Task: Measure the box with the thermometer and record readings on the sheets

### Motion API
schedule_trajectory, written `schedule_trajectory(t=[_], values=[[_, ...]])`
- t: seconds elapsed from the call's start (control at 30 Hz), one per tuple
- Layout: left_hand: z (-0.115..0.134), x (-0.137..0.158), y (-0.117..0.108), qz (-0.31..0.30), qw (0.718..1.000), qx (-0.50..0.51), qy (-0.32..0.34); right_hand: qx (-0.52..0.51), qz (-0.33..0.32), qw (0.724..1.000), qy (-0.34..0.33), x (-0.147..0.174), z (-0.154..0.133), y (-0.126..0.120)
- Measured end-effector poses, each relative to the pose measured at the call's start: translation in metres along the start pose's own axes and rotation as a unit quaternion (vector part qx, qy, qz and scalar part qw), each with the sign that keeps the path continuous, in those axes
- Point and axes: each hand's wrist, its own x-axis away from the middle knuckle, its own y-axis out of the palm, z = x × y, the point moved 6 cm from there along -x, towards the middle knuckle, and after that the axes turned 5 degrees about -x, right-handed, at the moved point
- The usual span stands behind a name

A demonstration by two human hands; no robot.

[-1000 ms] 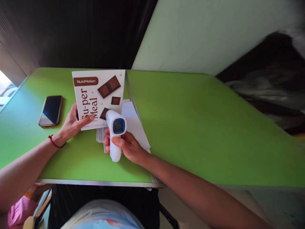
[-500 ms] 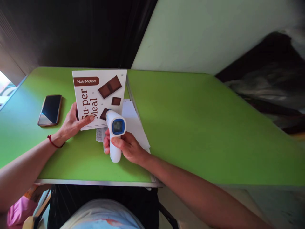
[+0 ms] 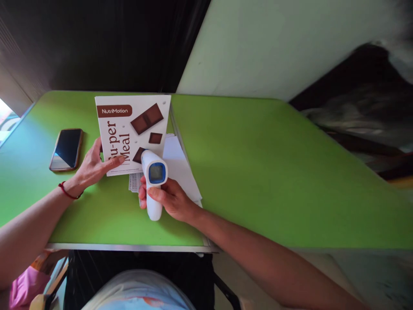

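My left hand [image 3: 93,165] grips the lower left corner of a white box [image 3: 142,142] printed with brown chocolate pieces and "NutriMotion", thumb on its front, other fingers hidden behind. In my right hand [image 3: 171,196] is a white infrared thermometer [image 3: 155,206] with a blue-framed screen, held upright by its handle. Its head overlaps the box's lower right part; whether the two touch I cannot tell. White paper sheets [image 3: 180,168] lie on the table beneath, partly covered by the box. A printed slip [image 3: 134,183] shows below the box's bottom edge.
A phone [image 3: 66,149] lies on the green table [image 3: 274,172] left of my left hand. Behind the table stand a dark panel [image 3: 112,43] and a pale wall [image 3: 251,47]. Dark cloth-like items [image 3: 355,103] sit beyond the right edge.
Everything has shifted slightly left in view. Both hands keep their holds, and the thermometer stays in front of the box's lower right part.
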Motion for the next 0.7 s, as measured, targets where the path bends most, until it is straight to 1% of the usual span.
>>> schedule_trajectory(t=[0.1, 0.23, 0.4, 0.47, 0.53, 0.57, 0.6, 0.63, 0.67, 0.7], values=[[-0.002, -0.001, -0.002, -0.001, 1.000, -0.014, 0.005, 0.000, 0.000, 1.000, 0.003, 0.000, -0.001, 0.000], [-0.008, -0.001, 0.001, -0.014, 0.999, 0.039, -0.009, 0.001, -0.005, 1.000, -0.001, -0.001, -0.004, 0.000], [-0.010, 0.000, 0.004, -0.003, 0.997, 0.078, -0.019, 0.013, -0.011, 1.000, -0.020, -0.001, -0.014, -0.001], [-0.009, 0.000, 0.004, 0.009, 0.997, 0.080, -0.011, 0.042, 0.010, 0.998, -0.036, 0.000, -0.024, -0.008], [-0.007, -0.001, 0.002, 0.024, 0.996, 0.081, 0.003, 0.105, 0.073, 0.989, -0.071, 0.001, -0.039, -0.026], [-0.007, -0.002, 0.001, 0.032, 0.996, 0.082, 0.012, 0.151, 0.122, 0.976, -0.098, 0.002, -0.048, -0.040], [-0.007, -0.003, -0.001, 0.042, 0.995, 0.084, 0.022, 0.210, 0.179, 0.953, -0.127, 0.004, -0.059, -0.056], [-0.007, -0.005, -0.003, 0.050, 0.995, 0.086, 0.030, 0.278, 0.238, 0.919, -0.149, 0.006, -0.069, -0.073], [-0.009, -0.007, -0.004, 0.057, 0.994, 0.090, 0.034, 0.346, 0.289, 0.878, -0.161, 0.008, -0.078, -0.091], [-0.012, -0.009, -0.006, 0.059, 0.993, 0.099, 0.031, 0.407, 0.331, 0.837, -0.158, 0.009, -0.084, -0.108]])
